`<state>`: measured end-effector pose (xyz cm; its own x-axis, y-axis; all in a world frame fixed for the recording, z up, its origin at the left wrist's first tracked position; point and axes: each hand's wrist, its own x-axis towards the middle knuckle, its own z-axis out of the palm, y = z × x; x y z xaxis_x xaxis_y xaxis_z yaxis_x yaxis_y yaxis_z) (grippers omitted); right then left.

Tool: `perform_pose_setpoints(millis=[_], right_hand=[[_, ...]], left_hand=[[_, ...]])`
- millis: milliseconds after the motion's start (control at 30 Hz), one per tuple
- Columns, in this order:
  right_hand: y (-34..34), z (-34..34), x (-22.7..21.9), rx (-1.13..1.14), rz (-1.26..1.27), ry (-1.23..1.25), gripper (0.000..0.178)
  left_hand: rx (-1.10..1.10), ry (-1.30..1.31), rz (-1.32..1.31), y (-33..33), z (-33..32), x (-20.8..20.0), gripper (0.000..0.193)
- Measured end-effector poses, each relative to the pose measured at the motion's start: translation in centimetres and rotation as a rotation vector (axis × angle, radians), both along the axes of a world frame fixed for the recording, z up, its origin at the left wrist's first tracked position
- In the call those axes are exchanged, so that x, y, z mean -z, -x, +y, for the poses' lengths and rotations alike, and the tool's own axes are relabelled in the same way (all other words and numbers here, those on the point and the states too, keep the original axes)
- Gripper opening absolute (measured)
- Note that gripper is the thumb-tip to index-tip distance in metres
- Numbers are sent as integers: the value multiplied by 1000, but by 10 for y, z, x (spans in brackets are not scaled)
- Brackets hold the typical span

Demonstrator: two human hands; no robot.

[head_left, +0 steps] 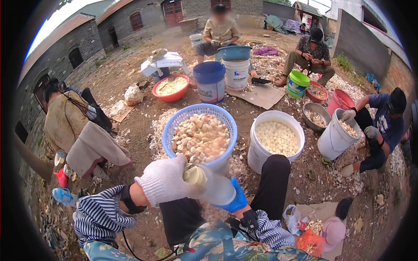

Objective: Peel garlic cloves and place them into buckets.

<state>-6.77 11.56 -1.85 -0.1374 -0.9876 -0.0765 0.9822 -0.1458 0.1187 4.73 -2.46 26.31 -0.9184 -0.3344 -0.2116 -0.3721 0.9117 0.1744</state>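
Observation:
Across my lap lies a translucent drinking bottle point(215, 187) with a pale yellow-green cap, tilted so the cap end points left. My left hand point(163, 180), in a white knit glove, is wrapped round the cap end. At the bottle's base is my right hand point(236, 199) in a blue rubber glove, its fingers closed against it and partly hidden behind it. Just beyond the bottle, a blue plastic colander basket point(167, 141) heaped with unpeeled garlic cloves point(202, 135) sits on a bucket. To its right stands a white bucket point(257, 152) of peeled garlic cloves point(277, 135).
Co-workers sit around on the left, far side and right. Blue point(209, 82) and white point(237, 71) buckets stand ahead, with a red basin point(170, 96) of garlic beside them. At lower right, cardboard point(315, 211) holds a plastic bag and a pink hat point(334, 230). Garlic skins litter the ground.

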Motion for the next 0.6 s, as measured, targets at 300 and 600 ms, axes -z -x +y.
perform_pose_setpoints(millis=[300, 600], right_hand=[[3, 6, 1, 21, 64, -22, 68], [-3, 0, -9, 88, 277, -16, 70]], left_hand=[[-140, -218, 294, 1, -8, -16, 68], [400, 139, 186, 19, 34, -54, 48]])
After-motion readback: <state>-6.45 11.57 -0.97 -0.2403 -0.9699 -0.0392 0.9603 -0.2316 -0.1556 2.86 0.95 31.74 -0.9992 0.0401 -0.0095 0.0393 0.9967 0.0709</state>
